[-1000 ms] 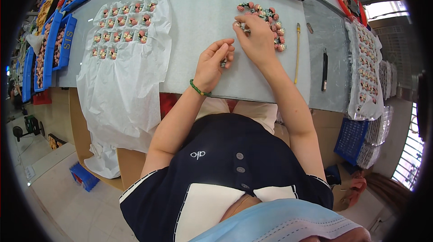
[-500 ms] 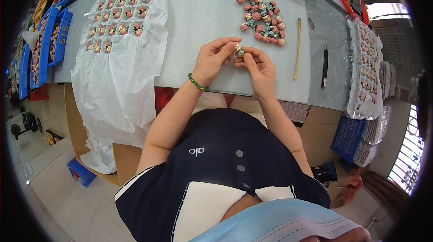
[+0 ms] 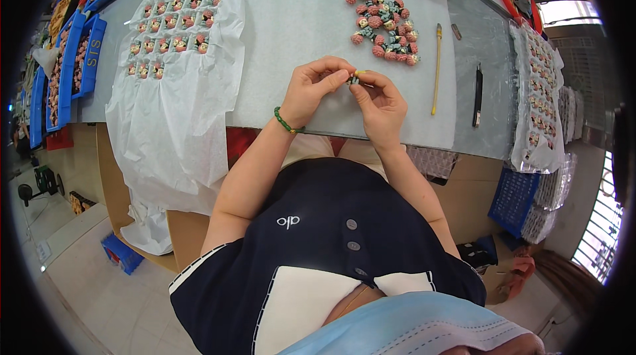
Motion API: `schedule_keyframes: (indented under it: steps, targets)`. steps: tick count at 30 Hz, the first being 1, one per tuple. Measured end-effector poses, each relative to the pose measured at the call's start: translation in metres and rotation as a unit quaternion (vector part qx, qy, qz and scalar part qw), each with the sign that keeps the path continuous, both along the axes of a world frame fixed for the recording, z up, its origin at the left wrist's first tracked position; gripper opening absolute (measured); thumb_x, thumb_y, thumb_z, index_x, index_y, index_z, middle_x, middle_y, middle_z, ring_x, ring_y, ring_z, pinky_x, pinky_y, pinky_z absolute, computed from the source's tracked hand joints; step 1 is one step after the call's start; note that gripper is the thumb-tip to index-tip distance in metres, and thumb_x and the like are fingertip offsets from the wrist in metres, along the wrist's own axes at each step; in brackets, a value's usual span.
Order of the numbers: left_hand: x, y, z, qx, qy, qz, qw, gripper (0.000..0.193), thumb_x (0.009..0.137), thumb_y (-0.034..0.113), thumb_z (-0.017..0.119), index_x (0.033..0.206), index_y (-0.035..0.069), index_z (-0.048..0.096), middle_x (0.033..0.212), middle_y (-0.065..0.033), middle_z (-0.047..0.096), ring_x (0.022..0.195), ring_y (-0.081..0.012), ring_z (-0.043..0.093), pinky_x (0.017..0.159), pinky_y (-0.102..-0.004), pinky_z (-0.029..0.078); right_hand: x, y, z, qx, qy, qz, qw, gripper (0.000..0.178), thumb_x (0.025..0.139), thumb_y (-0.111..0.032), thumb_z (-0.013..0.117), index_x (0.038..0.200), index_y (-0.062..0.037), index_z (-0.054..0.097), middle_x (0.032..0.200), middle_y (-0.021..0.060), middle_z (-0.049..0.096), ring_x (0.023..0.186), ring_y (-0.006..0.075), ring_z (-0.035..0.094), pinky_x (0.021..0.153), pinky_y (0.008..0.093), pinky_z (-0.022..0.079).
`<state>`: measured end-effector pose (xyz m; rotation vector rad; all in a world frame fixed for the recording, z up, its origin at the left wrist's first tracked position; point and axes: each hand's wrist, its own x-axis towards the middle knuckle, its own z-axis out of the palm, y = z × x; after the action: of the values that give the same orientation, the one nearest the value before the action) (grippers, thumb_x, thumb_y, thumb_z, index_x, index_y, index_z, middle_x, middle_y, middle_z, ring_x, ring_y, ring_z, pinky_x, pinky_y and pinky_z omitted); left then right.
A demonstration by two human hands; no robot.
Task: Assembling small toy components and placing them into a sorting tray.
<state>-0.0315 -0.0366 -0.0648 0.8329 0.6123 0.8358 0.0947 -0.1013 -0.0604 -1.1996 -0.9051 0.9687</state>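
A small figurine (image 3: 354, 80) is pinched between the fingertips of both my hands, over the white sheet (image 3: 285, 17) near the table's front edge. My left hand (image 3: 314, 92), with a green bead bracelet at the wrist, is closed on one side of it. My right hand (image 3: 382, 104) closes on the other side with thumb and fingers. Fingers cover much of the figurine; a bit of grey-green and yellow shows. Just beyond my hands lies a cluster of figurines (image 3: 378, 22) with pink knobbly heads and grey-green bodies.
At the left, a tray (image 3: 173, 50) holds rows of similar figurines, with white tissue hanging off the table. To the right lie a thin yellow stick (image 3: 436, 70), a black pen-like tool (image 3: 477, 97) and another filled tray (image 3: 540, 97). Blue bins (image 3: 63, 70) stand far left.
The figurine has been turned between my fingers, so its face and front no longer show. My right fingers have shifted around it; both hands stay in nearly the same place.
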Motion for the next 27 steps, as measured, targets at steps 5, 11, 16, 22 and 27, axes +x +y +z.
schedule_keyframes:
  steps: [5,11,16,22,27]
  targets:
    - [0.002,-0.001,0.001,-0.017,-0.025,-0.012,0.999,0.021,0.078,0.002,0.057,0.099,0.0,0.058,0.091,-0.0038,0.058,0.085,-0.0088,0.052,0.076,-0.0211,0.041,0.003,-0.001,0.001,0.01,0.032,-0.013,0.999,0.037,0.074,0.01,0.058,0.108,0.0041,0.045,0.098,0.0104,0.053,0.088,0.0145,0.055,0.077,0.0236,0.047]
    - [0.008,-0.001,0.005,-0.014,-0.027,-0.019,0.999,0.04,0.077,-0.001,0.054,0.116,0.0,0.046,0.101,-0.0092,0.055,0.091,-0.0119,0.052,0.079,-0.0233,0.041,0.007,-0.004,0.002,0.012,0.024,-0.012,1.0,0.036,0.074,0.009,0.059,0.108,0.0043,0.046,0.097,0.0103,0.053,0.087,0.0131,0.054,0.076,0.0226,0.046]
    - [0.015,-0.004,0.017,-0.097,-0.157,0.034,0.982,0.053,0.079,-0.006,0.048,0.128,-0.001,0.029,0.116,-0.0134,0.046,0.097,-0.0171,0.051,0.083,-0.0261,0.042,0.018,-0.005,0.009,0.011,-0.036,-0.007,0.999,0.022,0.077,0.005,0.059,0.098,0.0047,0.053,0.095,0.0092,0.054,0.084,0.0113,0.054,0.073,0.0212,0.045]
    - [0.019,-0.017,0.013,0.034,-0.003,0.08,0.996,0.042,0.078,-0.004,0.055,0.118,-0.004,0.042,0.114,-0.0151,0.048,0.093,-0.0189,0.055,0.073,-0.0252,0.049,0.033,0.002,0.032,-0.042,-0.035,0.073,0.996,0.013,0.077,0.003,0.059,0.09,0.0048,0.057,0.089,0.008,0.056,0.078,0.0122,0.056,0.069,0.0221,0.046]
    - [0.004,-0.019,0.017,0.019,0.047,0.036,0.998,0.032,0.075,-0.003,0.06,0.107,-0.005,0.053,0.104,-0.0132,0.055,0.089,-0.0167,0.057,0.075,-0.0264,0.049,0.024,0.007,0.039,-0.067,-0.023,0.115,0.991,0.012,0.077,0.002,0.06,0.089,0.0054,0.057,0.084,0.0087,0.058,0.073,0.0133,0.057,0.066,0.0231,0.047]
